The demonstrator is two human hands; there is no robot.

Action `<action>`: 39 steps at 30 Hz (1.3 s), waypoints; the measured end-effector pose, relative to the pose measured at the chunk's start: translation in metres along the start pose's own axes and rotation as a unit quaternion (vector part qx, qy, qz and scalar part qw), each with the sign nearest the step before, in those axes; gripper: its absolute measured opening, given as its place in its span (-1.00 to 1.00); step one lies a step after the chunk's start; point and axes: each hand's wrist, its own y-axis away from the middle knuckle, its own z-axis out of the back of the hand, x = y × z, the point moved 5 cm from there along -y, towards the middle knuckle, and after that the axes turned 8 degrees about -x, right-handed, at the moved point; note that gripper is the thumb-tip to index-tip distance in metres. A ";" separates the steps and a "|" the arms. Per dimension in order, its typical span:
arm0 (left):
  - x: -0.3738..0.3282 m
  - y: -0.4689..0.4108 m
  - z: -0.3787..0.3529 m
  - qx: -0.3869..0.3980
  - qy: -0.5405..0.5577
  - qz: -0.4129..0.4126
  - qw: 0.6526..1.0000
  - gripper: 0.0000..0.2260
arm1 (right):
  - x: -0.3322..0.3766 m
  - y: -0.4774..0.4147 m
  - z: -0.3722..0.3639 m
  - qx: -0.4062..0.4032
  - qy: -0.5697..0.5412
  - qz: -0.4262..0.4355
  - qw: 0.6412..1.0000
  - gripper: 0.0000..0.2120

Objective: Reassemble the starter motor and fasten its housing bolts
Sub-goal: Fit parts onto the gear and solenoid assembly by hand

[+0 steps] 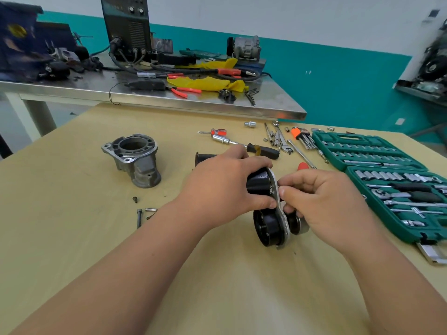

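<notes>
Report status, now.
Left hand grips starter motor body. Right hand pinches its silver plate. Aluminium housing apart, bolt loose. No obstruction seen.

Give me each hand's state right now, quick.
Left hand: closed, gripping the starter motor by its black upper cylinder.
Right hand: closed, fingers pinching the same motor at its silver plate.

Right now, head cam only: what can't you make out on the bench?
All head view.
Starter assembly: upper body covered by the left hand; plate's far face covered by the right hand.
Black cylinder: mostly behind the left hand.
Red-handled tool: only its end shows past the right hand.
Socket case: cut off by the right edge.
Loose bolts: too small to size.
</notes>
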 end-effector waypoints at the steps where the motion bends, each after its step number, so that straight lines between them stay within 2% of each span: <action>1: 0.000 0.000 0.000 -0.001 -0.003 0.000 1.000 -0.39 | 0.000 0.001 0.000 -0.008 0.007 0.001 1.000 -0.85; 5: 0.001 0.000 0.000 -0.005 -0.011 -0.008 1.000 -0.40 | -0.001 0.005 -0.001 -0.030 0.026 0.000 0.999 -0.79; 10: 0.002 0.000 0.001 -0.020 -0.003 -0.018 1.000 -0.40 | -0.001 0.004 -0.007 -0.017 0.032 -0.020 0.999 -0.76; 15: 0.011 0.000 0.007 -0.032 -0.002 -0.018 0.999 -0.43 | 0.003 -0.002 -0.012 0.050 0.008 -0.024 0.998 -0.73; 19: 0.015 -0.003 0.012 -0.048 -0.020 -0.023 0.998 -0.44 | 0.011 -0.013 -0.015 0.119 0.012 0.036 0.992 -0.83; 22: 0.009 -0.011 0.015 -0.059 -0.049 -0.058 0.995 -0.45 | 0.010 -0.029 -0.008 0.122 0.070 0.102 0.985 -0.94; 23: 0.005 -0.013 0.015 -0.064 -0.059 -0.078 0.993 -0.46 | 0.007 -0.032 -0.007 0.124 0.055 0.102 0.986 -0.94; 27: -0.006 -0.016 0.012 -0.106 -0.063 -0.139 0.983 -0.49 | -0.013 -0.020 -0.011 0.128 -0.201 0.026 0.971 -0.80; 30: -0.005 -0.012 0.009 -0.113 -0.013 -0.158 0.981 -0.48 | -0.020 -0.009 -0.015 0.084 -0.219 0.037 0.971 -0.81; 34: 0.003 0.003 0.010 -0.111 0.121 -0.117 0.980 -0.46 | -0.024 -0.004 -0.020 0.042 -0.205 0.021 0.978 -0.86; 39: 0.012 0.018 0.013 -0.113 0.139 -0.112 0.977 -0.44 | -0.019 0.006 -0.030 0.041 -0.207 0.026 0.977 -0.94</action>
